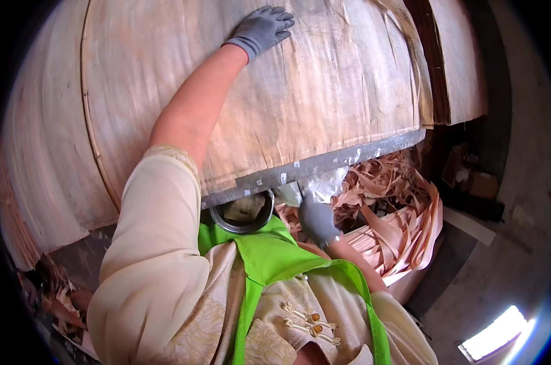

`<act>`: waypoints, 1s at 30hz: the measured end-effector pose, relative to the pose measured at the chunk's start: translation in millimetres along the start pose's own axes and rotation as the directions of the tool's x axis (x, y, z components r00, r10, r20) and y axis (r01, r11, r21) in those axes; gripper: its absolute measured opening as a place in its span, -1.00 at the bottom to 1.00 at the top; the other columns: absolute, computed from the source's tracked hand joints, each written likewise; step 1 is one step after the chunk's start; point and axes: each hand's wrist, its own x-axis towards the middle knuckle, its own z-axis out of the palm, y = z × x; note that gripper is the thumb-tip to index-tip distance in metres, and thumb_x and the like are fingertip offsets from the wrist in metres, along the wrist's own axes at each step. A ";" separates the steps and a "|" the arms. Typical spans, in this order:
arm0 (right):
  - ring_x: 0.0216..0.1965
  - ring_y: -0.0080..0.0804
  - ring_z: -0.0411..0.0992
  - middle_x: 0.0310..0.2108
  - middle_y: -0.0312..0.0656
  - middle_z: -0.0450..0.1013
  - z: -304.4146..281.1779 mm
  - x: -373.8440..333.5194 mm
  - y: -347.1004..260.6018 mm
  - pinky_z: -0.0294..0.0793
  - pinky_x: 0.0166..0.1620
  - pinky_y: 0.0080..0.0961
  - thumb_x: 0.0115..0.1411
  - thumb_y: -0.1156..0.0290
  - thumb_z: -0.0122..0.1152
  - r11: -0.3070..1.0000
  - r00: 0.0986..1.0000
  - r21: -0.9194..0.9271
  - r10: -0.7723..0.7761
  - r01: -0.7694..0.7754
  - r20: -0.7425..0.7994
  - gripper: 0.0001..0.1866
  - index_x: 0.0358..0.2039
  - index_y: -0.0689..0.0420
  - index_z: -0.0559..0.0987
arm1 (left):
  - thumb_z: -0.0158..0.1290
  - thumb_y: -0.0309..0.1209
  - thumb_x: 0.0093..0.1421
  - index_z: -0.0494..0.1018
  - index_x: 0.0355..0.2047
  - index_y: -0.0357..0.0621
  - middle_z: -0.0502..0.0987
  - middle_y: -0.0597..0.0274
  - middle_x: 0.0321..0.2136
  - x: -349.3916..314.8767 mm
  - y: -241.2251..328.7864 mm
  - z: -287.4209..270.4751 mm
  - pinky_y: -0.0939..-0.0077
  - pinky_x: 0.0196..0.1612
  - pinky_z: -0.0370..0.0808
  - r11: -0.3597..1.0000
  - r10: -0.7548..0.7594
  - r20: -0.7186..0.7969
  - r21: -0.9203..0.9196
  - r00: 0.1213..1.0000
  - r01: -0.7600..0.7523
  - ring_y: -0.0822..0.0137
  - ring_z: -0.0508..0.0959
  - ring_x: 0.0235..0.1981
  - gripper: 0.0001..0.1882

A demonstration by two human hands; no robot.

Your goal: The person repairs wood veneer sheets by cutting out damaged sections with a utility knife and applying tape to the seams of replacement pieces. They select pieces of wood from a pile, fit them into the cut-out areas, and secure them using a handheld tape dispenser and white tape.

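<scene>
My left hand (262,30), in a grey glove, lies flat with its fingers stretched out on a large, pale wood veneer sheet (324,79). My right hand (318,220), gloved in grey too, is low at the table's front edge, beside crumpled clear plastic (326,184). Its fingers look bent together around something, and a small pale flat piece (289,193) shows next to them. What exactly they hold is hidden. To the left of that hand, a round dark metal bowl (269,214) with a greyish lump (244,208) inside sits under the edge, against my green apron (266,249).
Long curled veneer strips (409,228) heap up in a container at the right. A grey, paint-spotted metal edge (330,159) runs along the table front. A thin cane strip (88,109) crosses the sheets at left. Another veneer stack (461,67) stands far right, with a small cardboard box (483,184) nearby.
</scene>
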 end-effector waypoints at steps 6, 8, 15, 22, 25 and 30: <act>-0.48 -0.03 0.44 -0.41 -0.07 0.42 -33.2 -10.7 38.3 0.36 -0.59 -0.16 0.10 0.36 0.05 0.999 0.984 0.027 -0.018 0.023 -0.176 -0.85 -0.30 0.06 0.37 | 0.01 -0.23 0.16 0.46 -0.06 0.03 0.38 0.21 0.03 0.3 -3.7 -5.1 0.33 0.17 0.21 1.000 0.024 -0.152 0.010 0.988 -0.023 0.17 0.29 0.11 -0.66; -0.46 -0.03 0.42 -0.42 -0.10 0.39 -78.5 37.0 20.5 0.35 -0.50 -0.15 0.06 0.35 0.09 0.990 0.864 0.036 -0.101 0.136 -0.493 -0.83 -0.31 0.03 0.39 | 0.04 -0.23 0.12 0.47 -0.10 0.04 0.40 0.19 0.00 -1.8 -0.5 -10.9 0.30 0.15 0.22 0.999 -0.008 -0.093 -0.034 0.996 0.005 0.16 0.30 0.09 -0.68; -0.32 -0.12 0.40 -0.38 -0.14 0.39 -98.1 168.0 19.8 0.39 -0.36 -0.20 0.00 0.34 0.13 0.978 0.618 0.076 -0.061 0.194 -0.784 -0.83 -0.35 0.01 0.43 | 0.07 -0.30 0.05 0.47 -0.12 0.04 0.44 0.19 -0.08 22.6 16.9 -17.7 0.24 0.10 0.26 0.998 0.052 0.017 0.018 0.999 -0.052 0.17 0.38 -0.01 -0.66; -0.33 -0.18 0.40 -0.39 -0.20 0.39 -91.1 180.1 22.5 0.39 -0.38 -0.23 -0.05 0.30 0.17 0.977 0.627 0.086 -0.055 0.193 -0.777 -0.81 -0.37 -0.03 0.46 | -0.16 -0.47 0.10 0.33 0.08 0.18 0.35 0.33 0.11 124.8 90.5 20.3 0.18 0.14 0.20 0.964 0.218 0.008 0.155 0.976 -0.216 0.27 0.36 0.07 -0.50; -0.34 -0.19 0.40 -0.39 -0.21 0.39 -96.1 179.6 22.3 0.39 -0.37 -0.24 -0.04 0.31 0.15 0.974 0.621 0.070 -0.081 0.215 -0.779 -0.82 -0.37 -0.03 0.46 | -0.15 -0.40 0.15 0.43 -0.02 0.21 0.42 0.34 0.01 148.9 88.4 30.3 -0.01 0.25 -0.04 0.902 0.235 0.037 0.364 0.971 -0.233 0.27 0.36 0.07 -0.62; -0.33 -0.19 0.39 -0.39 -0.21 0.39 -92.9 182.2 22.4 0.39 -0.35 -0.26 -0.03 0.33 0.12 0.975 0.634 0.065 -0.088 0.214 -0.768 -0.85 -0.38 -0.02 0.45 | -0.08 -0.37 0.10 0.54 -0.49 0.15 0.54 0.31 -0.34 158.0 62.2 25.5 0.01 0.23 0.02 0.886 0.309 0.112 0.329 0.945 -0.328 0.28 0.42 -0.01 -0.82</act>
